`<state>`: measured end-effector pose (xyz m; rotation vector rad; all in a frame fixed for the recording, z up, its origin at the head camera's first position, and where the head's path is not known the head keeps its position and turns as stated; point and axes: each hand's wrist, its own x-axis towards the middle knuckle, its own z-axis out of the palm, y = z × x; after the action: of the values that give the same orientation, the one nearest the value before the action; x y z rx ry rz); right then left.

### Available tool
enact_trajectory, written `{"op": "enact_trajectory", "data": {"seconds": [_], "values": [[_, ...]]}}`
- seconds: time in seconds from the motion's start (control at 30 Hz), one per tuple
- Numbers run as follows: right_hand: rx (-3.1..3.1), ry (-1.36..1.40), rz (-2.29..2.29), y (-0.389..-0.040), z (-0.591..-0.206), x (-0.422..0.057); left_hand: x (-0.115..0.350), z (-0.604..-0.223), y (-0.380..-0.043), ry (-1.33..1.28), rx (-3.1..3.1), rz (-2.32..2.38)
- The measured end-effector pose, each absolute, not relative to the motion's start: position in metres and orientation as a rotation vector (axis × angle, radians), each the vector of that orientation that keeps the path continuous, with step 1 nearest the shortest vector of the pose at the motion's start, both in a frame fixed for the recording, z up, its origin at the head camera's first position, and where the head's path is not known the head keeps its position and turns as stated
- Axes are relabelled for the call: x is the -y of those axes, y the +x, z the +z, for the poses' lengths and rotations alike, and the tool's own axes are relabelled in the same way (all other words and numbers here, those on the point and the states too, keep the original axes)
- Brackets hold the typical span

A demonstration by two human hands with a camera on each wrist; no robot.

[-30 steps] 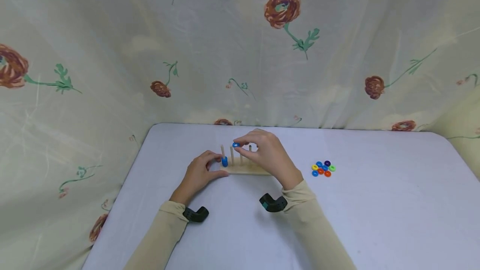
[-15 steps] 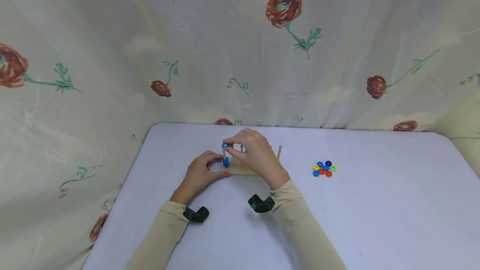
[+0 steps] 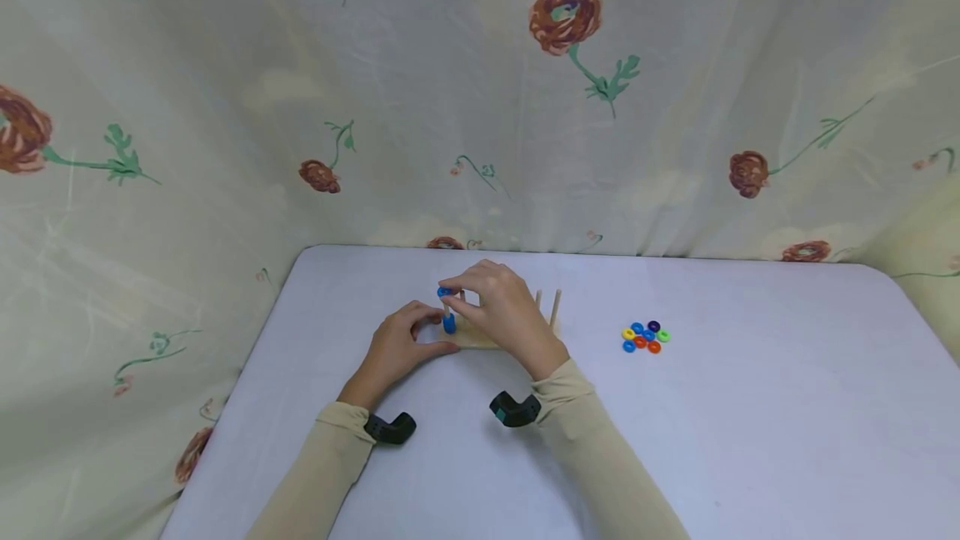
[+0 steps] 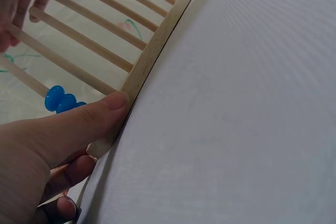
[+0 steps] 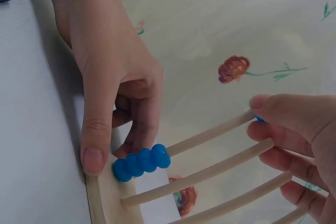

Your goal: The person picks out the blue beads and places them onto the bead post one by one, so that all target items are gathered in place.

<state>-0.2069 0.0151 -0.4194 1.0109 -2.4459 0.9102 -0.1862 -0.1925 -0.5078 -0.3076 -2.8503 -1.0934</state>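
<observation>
A wooden base (image 4: 152,51) with a row of upright pegs stands on the white table. My left hand (image 3: 401,348) holds its left end, thumb on the front edge and fingers around behind. On the leftmost peg (image 5: 210,132) a short stack of blue rings (image 5: 142,162) sits down at the base. Up at that peg's tip, my right hand (image 3: 498,307) pinches another blue ring (image 3: 444,292) between thumb and fingers. Mostly covered by the fingertips in the right wrist view, the ring meets the tip, but I cannot tell how far it is on. The other visible pegs carry no rings.
Several loose rings, among them an orange ring (image 3: 655,347), a yellow ring (image 3: 628,334) and a purple ring (image 3: 654,327), lie grouped on the table (image 3: 780,407) to the right of the base. A flowered curtain (image 3: 450,90) hangs behind the table.
My right hand has moved left with the blue ring, from above the middle pegs to the tip of the leftmost peg. My left hand has stayed on the base.
</observation>
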Motion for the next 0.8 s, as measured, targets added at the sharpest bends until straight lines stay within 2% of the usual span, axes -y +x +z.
{"op": "enact_trajectory", "data": {"seconds": [0.8], "values": [[2.39,0.936,0.843,-0.2084,-0.4214,-0.0158,0.1915,-0.5072,-0.1863,-0.301,2.86,-1.053]]}}
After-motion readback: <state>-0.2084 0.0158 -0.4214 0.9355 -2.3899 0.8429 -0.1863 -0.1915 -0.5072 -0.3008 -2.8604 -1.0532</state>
